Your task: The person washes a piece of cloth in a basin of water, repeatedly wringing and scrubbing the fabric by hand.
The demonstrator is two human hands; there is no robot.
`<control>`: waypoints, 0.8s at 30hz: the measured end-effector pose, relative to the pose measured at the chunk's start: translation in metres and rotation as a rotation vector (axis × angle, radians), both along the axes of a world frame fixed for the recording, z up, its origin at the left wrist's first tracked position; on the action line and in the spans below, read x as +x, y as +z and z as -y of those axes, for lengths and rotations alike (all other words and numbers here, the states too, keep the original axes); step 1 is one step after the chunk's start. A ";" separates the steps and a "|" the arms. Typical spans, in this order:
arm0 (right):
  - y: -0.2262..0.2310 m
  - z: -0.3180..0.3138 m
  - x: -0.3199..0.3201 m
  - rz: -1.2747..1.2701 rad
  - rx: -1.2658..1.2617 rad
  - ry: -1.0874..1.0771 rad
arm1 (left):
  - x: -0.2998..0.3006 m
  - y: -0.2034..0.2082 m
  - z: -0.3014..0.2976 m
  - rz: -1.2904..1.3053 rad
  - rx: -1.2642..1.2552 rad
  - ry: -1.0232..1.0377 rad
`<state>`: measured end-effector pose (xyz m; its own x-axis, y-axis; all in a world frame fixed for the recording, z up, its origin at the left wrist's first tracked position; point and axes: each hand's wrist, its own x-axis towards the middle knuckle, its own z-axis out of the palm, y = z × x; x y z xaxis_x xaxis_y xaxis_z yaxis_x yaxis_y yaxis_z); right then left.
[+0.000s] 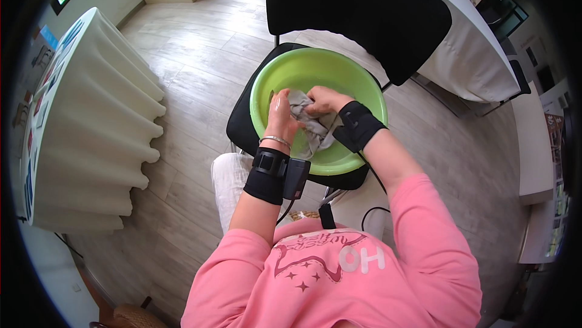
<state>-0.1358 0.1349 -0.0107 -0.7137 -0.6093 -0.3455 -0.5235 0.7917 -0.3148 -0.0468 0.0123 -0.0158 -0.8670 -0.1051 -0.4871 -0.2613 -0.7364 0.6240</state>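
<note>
The gray cloth lies in the green basin between your left hand and right hand, long axis toward you. The right's grip is clenched on it; the left's cannot be determined.

We're reaching out front, left forearm pretty much straight ahead, right forearm slanting inward. Our left hand looks kinda shiny, thumb side in, and our right hand is curled just beside it.
</note>
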 end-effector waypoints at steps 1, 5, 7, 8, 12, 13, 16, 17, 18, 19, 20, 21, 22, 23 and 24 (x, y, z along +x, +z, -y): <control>0.012 0.004 0.004 0.136 -0.113 0.064 | 0.000 -0.008 0.004 0.002 0.000 0.005; 0.055 0.006 0.039 0.176 -0.621 -0.008 | -0.006 -0.018 0.006 -0.021 0.273 -0.043; 0.062 0.017 0.054 0.101 -0.642 -0.007 | -0.013 -0.039 0.002 -0.213 0.324 0.075; 0.062 0.020 0.064 0.032 -0.730 0.001 | -0.012 -0.041 -0.006 -0.325 0.358 0.146; 0.058 0.017 0.088 -0.127 -0.851 -0.046 | 0.005 -0.019 -0.018 -0.403 0.190 0.104; 0.054 0.014 0.089 -0.141 -0.894 -0.074 | 0.006 -0.019 -0.021 -0.401 0.190 0.098; 0.055 0.012 0.093 -0.168 -0.833 -0.093 | 0.013 -0.017 -0.022 -0.300 0.167 0.101; 0.055 0.010 0.093 -0.171 -0.833 -0.099 | 0.014 -0.016 -0.025 -0.267 0.163 0.095; 0.056 0.007 0.092 -0.210 -0.800 -0.099 | 0.015 -0.015 -0.028 -0.233 0.159 0.089; 0.056 0.005 0.090 -0.249 -0.766 -0.099 | 0.014 -0.014 -0.032 -0.233 0.160 0.083; 0.055 0.004 0.089 -0.249 -0.767 -0.101 | 0.013 -0.010 -0.036 -0.224 0.150 0.140; 0.053 0.003 0.088 -0.305 -0.745 -0.093 | 0.012 -0.007 -0.039 -0.215 0.141 0.197; 0.051 0.003 0.086 -0.362 -0.722 -0.085 | 0.009 -0.010 -0.040 -0.214 0.140 0.196; 0.050 0.002 0.085 -0.363 -0.722 -0.086 | 0.007 -0.014 -0.041 -0.266 0.225 0.169; 0.049 0.001 0.083 -0.428 -0.688 -0.088 | 0.005 -0.018 -0.041 -0.317 0.310 0.142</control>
<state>-0.0533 0.1337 0.0387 -0.7545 -0.5212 0.3989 -0.6532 0.5380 -0.5328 -0.0422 0.0536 -0.0334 -0.9658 -0.1248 -0.2272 0.0238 -0.9155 0.4016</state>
